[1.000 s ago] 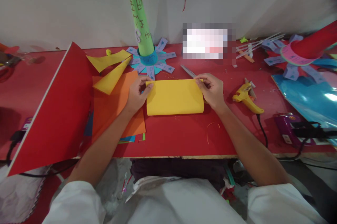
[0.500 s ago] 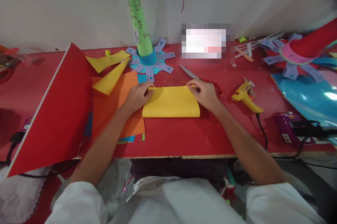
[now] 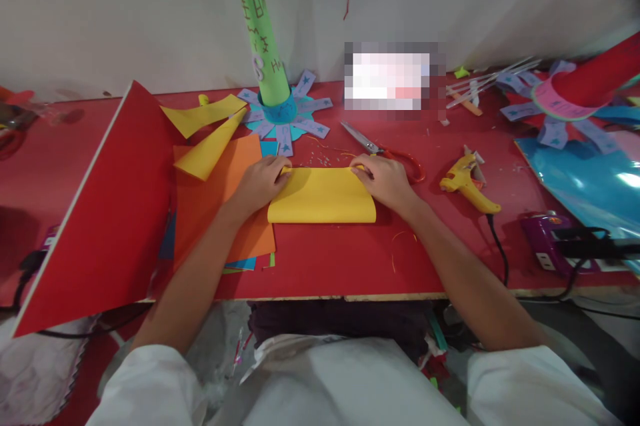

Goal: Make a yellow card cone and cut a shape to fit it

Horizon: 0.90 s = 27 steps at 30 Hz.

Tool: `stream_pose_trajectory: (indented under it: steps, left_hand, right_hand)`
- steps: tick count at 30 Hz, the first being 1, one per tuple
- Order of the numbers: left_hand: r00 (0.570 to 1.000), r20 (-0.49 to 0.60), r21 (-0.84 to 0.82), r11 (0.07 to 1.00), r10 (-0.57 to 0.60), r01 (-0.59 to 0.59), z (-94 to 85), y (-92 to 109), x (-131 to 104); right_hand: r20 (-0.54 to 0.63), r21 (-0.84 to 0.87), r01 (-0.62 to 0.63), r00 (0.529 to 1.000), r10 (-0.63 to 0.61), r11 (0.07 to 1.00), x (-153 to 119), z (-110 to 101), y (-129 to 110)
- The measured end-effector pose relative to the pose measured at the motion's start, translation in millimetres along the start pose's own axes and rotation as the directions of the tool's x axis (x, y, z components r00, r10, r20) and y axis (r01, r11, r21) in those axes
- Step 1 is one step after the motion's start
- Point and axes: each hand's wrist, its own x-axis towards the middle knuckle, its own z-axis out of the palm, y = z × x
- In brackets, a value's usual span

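Your left hand (image 3: 261,181) and right hand (image 3: 386,181) each pinch a far corner of the doubled-over yellow sheet (image 3: 323,196). Keep those edges aligned before you flatten the near bend

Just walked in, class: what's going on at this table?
Someone's left hand and right hand hold the far corners of a yellow sheet, folded over on the red table; its near bend looks rounded, not creased. Red-handled scissors lie beyond the right hand, and a yellow glue gun lies farther right.
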Motion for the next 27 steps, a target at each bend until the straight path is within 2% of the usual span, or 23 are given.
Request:
stream_pose_trajectory:
  steps: [12, 18, 27]
  left_hand:
    - [0.999, 0.003, -0.057, 0.998, -0.037, 0.037, -0.8, 0.8, -0.9]
    - [0.998, 0.019, -0.093, 0.994, 0.053, -0.051, -1.4, -1.8, 1.4]
    - [0.997, 0.030, -0.118, 0.990, 0.077, -0.073, 0.3, -8.2, 1.3]
  right_hand:
    - [0.105, -0.173, 0.023, 0.994, -0.005, 0.985, 0.0, -4.2, -8.5]
    - [0.119, -0.149, 0.014, 0.993, 0.004, 0.989, 1.9, -5.1, -6.8]
    - [0.137, -0.162, -0.008, 0.990, 0.030, 0.987, 1.7, -6.5, -10.3]
